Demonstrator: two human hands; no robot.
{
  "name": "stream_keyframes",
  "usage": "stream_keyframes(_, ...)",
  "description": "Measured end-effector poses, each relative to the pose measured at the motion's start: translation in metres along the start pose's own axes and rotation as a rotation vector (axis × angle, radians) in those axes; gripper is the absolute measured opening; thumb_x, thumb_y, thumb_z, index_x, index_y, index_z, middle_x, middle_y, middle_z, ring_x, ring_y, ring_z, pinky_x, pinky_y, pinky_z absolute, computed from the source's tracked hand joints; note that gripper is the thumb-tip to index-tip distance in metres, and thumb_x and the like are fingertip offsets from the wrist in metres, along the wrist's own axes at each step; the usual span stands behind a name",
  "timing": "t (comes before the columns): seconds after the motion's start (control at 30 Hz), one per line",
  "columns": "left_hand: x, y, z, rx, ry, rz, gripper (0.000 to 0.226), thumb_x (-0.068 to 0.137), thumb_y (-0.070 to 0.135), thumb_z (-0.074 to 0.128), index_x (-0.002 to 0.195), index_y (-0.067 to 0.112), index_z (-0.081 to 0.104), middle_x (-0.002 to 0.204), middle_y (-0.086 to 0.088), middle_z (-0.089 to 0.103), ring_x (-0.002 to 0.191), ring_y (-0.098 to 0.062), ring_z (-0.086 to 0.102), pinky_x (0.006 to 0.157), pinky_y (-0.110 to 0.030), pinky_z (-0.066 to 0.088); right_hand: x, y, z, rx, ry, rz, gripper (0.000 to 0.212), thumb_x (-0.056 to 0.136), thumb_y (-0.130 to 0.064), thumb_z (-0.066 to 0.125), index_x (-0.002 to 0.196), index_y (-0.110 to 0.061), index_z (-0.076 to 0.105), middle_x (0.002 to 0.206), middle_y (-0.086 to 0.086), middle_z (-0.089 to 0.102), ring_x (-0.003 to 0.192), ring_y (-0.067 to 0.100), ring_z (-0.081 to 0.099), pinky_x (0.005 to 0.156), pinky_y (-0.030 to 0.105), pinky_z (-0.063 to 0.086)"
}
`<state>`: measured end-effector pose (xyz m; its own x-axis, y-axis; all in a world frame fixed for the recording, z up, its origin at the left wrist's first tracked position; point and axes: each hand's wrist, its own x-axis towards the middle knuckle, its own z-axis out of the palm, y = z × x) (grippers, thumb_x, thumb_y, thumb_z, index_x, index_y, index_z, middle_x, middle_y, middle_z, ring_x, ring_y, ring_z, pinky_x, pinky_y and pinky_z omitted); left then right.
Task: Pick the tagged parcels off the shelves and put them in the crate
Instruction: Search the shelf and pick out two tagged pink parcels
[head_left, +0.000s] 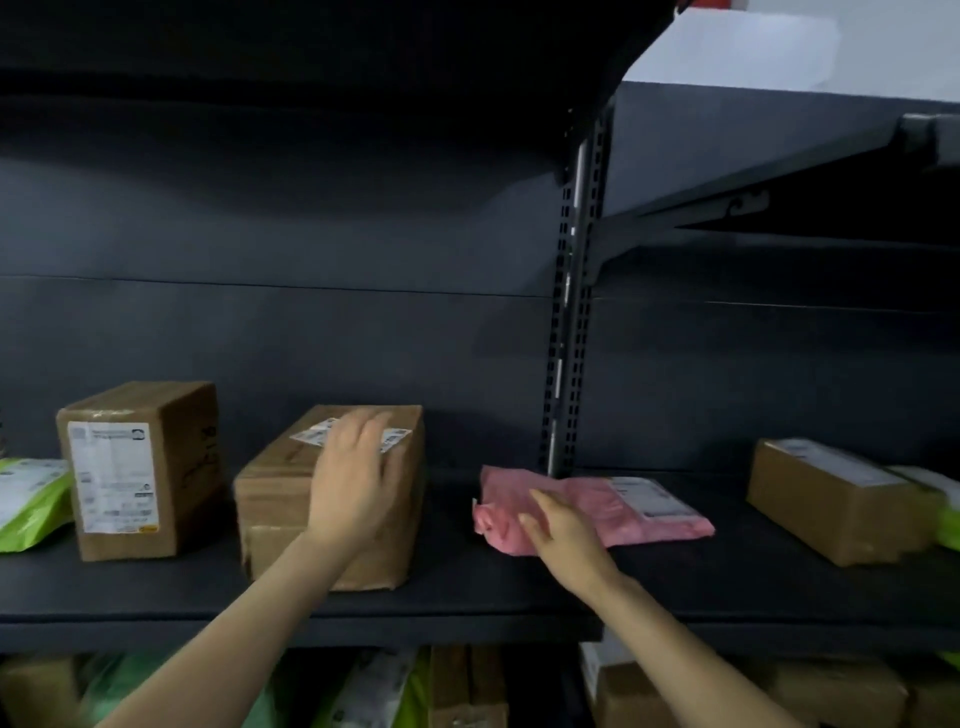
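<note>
The left hand (358, 478) lies flat on top of a taped cardboard box (275, 499), fingers spread and straight, partly covering the white shipping label (311, 434) stuck on the box's top face. The right hand (558, 535) reaches onto the near left part of a pink poly mailer (613, 506), its fingers straight and resting on the plastic; it does not pinch it. The mailer lies flat with a white label (649, 496) facing up towards its right end.

Both parcels sit on the same dark shelf (467, 597), the box left of the mailer and apart from it. A slotted metal upright (566, 338) stands at the back, just behind the mailer.

Left of the held box, close beside it, a taller cardboard box (171, 467) stands on end with a large label on its front. A green mailer (26, 504) lies next to that at the frame's edge.

Well to the right, a long cardboard box (831, 499) lies on the shelf with another green mailer (948, 525) against its far side.

On the shelf below, blurred parcels (467, 686) in brown and green are packed together.
</note>
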<state>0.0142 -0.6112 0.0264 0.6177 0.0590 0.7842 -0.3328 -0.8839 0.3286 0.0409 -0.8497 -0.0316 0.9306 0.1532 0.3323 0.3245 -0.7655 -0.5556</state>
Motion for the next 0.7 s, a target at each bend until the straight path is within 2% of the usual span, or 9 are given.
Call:
stream_keyframes(0.1,-0.007,0.041,0.031,-0.071,-0.192,0.142,0.04,0.087,0.011,0.06,0.126,0.0,0.056,0.131,-0.017,0.054,0.127,-0.032,0.047,0.109,-0.036,0.033,-0.014,0.035,-0.026,-0.095,0.058,0.041,0.043,0.095,-0.024,0.049,0.135,-0.008,0.046,0.137,0.011,0.051,0.126,0.022,0.047,0.103,0.025,0.033)
stream_keyframes(0.2,-0.017,0.063,0.068,-0.004,-0.44,0.223,0.051,0.092,0.022,0.049,0.142,0.012,0.039,0.149,-0.005,0.037,0.139,-0.018,0.03,0.115,-0.025,0.02,-0.025,0.066,-0.049,-0.231,0.087,0.061,0.041,0.093,-0.022,0.052,0.132,-0.009,0.048,0.133,0.009,0.054,0.122,0.022,0.05,0.102,0.027,0.037)
stream_keyframes(0.3,-0.026,0.075,0.098,0.14,-0.674,0.264,0.062,0.091,0.023,0.048,0.148,0.017,0.025,0.156,-0.002,0.022,0.144,-0.018,0.02,0.118,-0.032,0.019,-0.029,0.089,-0.062,-0.377,0.067,0.05,0.045,0.092,-0.023,0.051,0.136,-0.016,0.045,0.13,0.005,0.055,0.119,0.018,0.05,0.1,0.027,0.04)
stream_keyframes(0.37,-0.03,0.079,0.114,0.18,-0.789,0.269,0.067,0.089,0.026,0.049,0.149,0.019,0.02,0.158,-0.001,0.017,0.146,-0.018,0.013,0.12,-0.034,0.014,-0.025,0.099,-0.065,-0.494,0.054,0.033,0.048,0.091,-0.023,0.05,0.138,-0.019,0.041,0.135,0.003,0.051,0.124,0.017,0.045,0.105,0.027,0.035)
stream_keyframes(0.43,-0.032,0.081,0.127,0.217,-0.841,0.26,0.071,0.087,0.031,0.052,0.15,0.021,0.019,0.158,0.001,0.015,0.146,-0.018,0.009,0.12,-0.035,0.009,-0.019,0.105,-0.066,-0.58,0.046,0.036,0.054,0.09,-0.023,0.051,0.142,-0.02,0.036,0.144,0.003,0.04,0.133,0.019,0.035,0.113,0.03,0.026)
stream_keyframes(0.53,-0.034,0.081,0.142,0.292,-0.827,0.23,0.071,0.087,0.033,0.05,0.149,0.023,0.02,0.157,-0.001,0.017,0.145,-0.019,0.011,0.12,-0.038,0.008,-0.008,0.113,-0.065,-0.638,0.033,0.045,0.058,0.088,-0.017,0.051,0.143,-0.019,0.032,0.149,0.003,0.032,0.139,0.02,0.025,0.117,0.034,0.018)
stream_keyframes(0.6,-0.035,0.081,0.149,0.329,-0.799,0.201,0.064,0.09,0.029,0.046,0.148,0.027,0.022,0.156,-0.002,0.019,0.144,-0.021,0.014,0.118,-0.04,0.009,-0.002,0.119,-0.061,-0.641,0.012,0.039,0.059,0.088,-0.011,0.048,0.144,-0.019,0.031,0.149,0.002,0.033,0.138,0.02,0.027,0.117,0.034,0.018)
stream_keyframes(0.7,-0.034,0.079,0.155,0.387,-0.795,0.207,0.055,0.093,0.02,0.04,0.146,0.03,0.027,0.153,-0.006,0.026,0.142,-0.021,0.021,0.115,-0.042,0.017,0.002,0.128,-0.054,-0.627,0.0,0.018,0.059,0.087,-0.002,0.041,0.142,-0.025,0.038,0.142,0.002,0.045,0.132,0.018,0.038,0.113,0.032,0.026)
